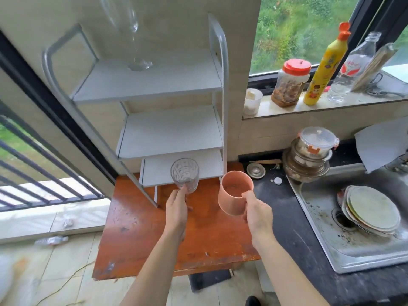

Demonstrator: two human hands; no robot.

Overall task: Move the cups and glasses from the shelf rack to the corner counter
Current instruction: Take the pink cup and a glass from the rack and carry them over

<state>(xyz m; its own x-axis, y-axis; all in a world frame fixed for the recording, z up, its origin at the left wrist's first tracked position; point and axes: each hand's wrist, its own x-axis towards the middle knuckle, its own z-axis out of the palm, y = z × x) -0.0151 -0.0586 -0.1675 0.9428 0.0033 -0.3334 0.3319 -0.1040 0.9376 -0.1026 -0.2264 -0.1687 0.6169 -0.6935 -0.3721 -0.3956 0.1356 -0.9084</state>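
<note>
My left hand (176, 208) grips a clear patterned glass tumbler (185, 174) by its base, tilted, in front of the lowest shelf. My right hand (257, 214) holds a pink plastic cup (234, 194), mouth facing me, above the wooden table. The white three-tier shelf rack (154, 85) stands on the table against the wall. On its top shelf stands a tall clear stemmed glass (130, 25). The middle and bottom shelves show nothing on them. The dark counter (293, 228) runs to the right of the table.
The orange-brown wooden table (154, 239) holds the rack. A steel sink (331, 228) with stacked plates (373, 213) lies right. Stacked bowls and a lidded container (309, 155) sit at the counter's back. A jar, a yellow bottle and a clear bottle line the windowsill (287, 109).
</note>
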